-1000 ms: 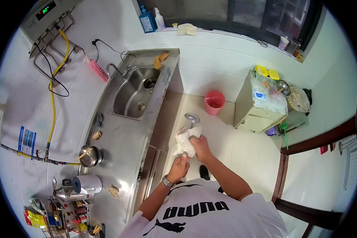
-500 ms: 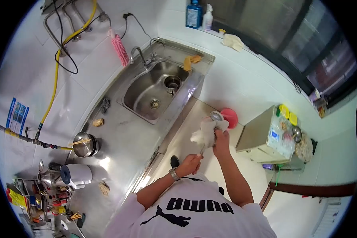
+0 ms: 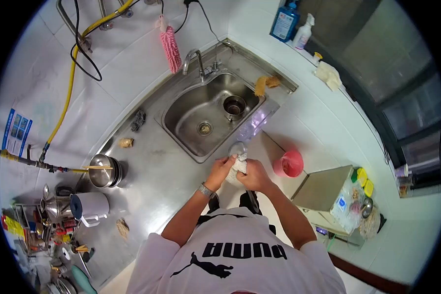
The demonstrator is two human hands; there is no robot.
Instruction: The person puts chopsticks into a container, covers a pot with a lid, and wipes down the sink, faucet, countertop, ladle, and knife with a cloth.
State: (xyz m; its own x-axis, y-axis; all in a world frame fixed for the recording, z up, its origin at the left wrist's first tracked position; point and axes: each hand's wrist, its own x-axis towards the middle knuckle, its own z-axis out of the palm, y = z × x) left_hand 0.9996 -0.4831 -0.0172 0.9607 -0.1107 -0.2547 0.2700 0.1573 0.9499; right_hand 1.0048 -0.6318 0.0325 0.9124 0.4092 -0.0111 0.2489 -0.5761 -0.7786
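Observation:
A metal ladle (image 3: 237,148) is between my hands at the counter's front edge, its round bowl pointing toward the sink. A white cloth (image 3: 236,174) is bunched around the ladle just below the bowl. My left hand (image 3: 222,171), with a watch on the wrist, is closed on the cloth and ladle near the bowl. On the other side, my right hand (image 3: 254,175) grips the white cloth. Part of the handle shows below my right hand. Behind the ladle lies the steel sink (image 3: 181,120), with a metal pot (image 3: 234,107) inside.
Stacked metal bowls (image 3: 102,171) with chopsticks and a white jug (image 3: 90,206) stand on the left of the steel counter (image 3: 149,181). A pink bin (image 3: 289,164) is on the floor beside a cabinet (image 3: 323,188). Brown cloth (image 3: 266,85) lies behind the sink.
The view has turned toward the sink and counter. My left hand has moved from the handle's lower end up to the cloth near the bowl, and the ladle is now nearer the counter edge.

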